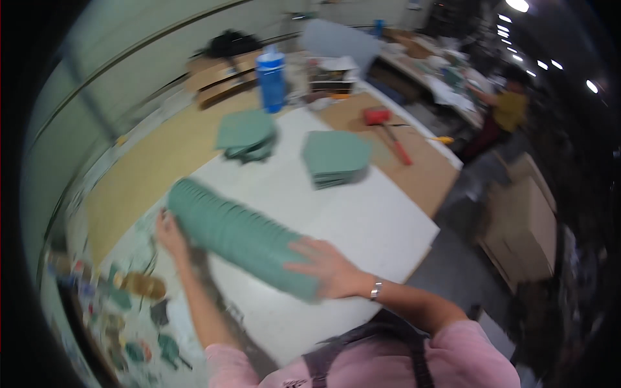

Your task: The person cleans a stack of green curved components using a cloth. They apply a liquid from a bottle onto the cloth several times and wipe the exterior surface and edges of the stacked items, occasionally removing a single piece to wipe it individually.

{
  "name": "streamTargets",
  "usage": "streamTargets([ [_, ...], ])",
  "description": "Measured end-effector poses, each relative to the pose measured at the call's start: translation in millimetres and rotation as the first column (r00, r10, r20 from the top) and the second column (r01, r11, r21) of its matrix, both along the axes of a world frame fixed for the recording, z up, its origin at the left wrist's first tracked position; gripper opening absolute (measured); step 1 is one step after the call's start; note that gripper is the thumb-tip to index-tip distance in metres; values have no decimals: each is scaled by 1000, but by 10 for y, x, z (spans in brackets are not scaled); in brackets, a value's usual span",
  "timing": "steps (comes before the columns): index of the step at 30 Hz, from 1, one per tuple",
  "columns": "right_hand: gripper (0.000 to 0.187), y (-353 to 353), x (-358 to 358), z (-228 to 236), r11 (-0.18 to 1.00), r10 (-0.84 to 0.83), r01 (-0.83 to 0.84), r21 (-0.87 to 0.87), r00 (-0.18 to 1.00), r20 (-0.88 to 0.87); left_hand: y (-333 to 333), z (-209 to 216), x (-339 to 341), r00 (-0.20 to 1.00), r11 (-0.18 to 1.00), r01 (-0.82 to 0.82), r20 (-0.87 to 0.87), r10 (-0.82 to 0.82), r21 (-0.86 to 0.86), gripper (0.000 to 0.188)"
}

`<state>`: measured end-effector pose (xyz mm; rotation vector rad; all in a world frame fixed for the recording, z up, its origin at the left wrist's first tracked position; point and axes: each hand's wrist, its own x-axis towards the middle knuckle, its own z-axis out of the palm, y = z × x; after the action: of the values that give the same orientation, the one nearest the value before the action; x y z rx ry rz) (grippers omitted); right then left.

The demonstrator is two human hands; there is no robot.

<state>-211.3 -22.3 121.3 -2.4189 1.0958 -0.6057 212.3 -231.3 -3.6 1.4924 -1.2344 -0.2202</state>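
Note:
A long row of overlapping green sheet pieces [242,236] lies slantwise across the white board, its edges fanned like a tube. At its far left end my left hand [171,234] is closed against the side, fingertips partly hidden. My right hand [328,268] grips the near right end, fingers spread over the top and thumb out of sight; motion blurs it a little. Beyond the row sits a neat stack of green pieces [336,155]. Left of that stack is a looser pile of green pieces [246,132], with uneven scraps beneath its top sheet.
A blue bottle [272,84] stands behind the piles. A red mallet [388,132] lies on brown board at the right. Scraps and an amber bottle [143,285] litter the left side. Cardboard boxes [521,226] stand right of the table; a person [508,107] works farther back.

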Motion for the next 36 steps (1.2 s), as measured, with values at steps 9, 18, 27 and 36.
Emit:
streamTargets([
  [9, 106, 8, -342, -140, 993, -53, 28, 119, 975, 215, -171, 17, -182, 853, 941, 329, -451, -261, 76, 43],
  [18, 94, -37, -469, -458, 995, -24, -13, 96, 925, 380, 70, -477, -105, 695, 926, 366, -633, -342, -99, 55],
  [27, 115, -147, -628, -860, 848, -219, -73, 524, 853, 473, 64, -564, -168, 508, 976, 217, -855, -104, 11, 63],
  [36, 117, -325, -639, -1274, 857, -53, -239, 457, 841, 539, 174, -451, -485, 450, 997, 78, -891, -56, -23, 61],
])
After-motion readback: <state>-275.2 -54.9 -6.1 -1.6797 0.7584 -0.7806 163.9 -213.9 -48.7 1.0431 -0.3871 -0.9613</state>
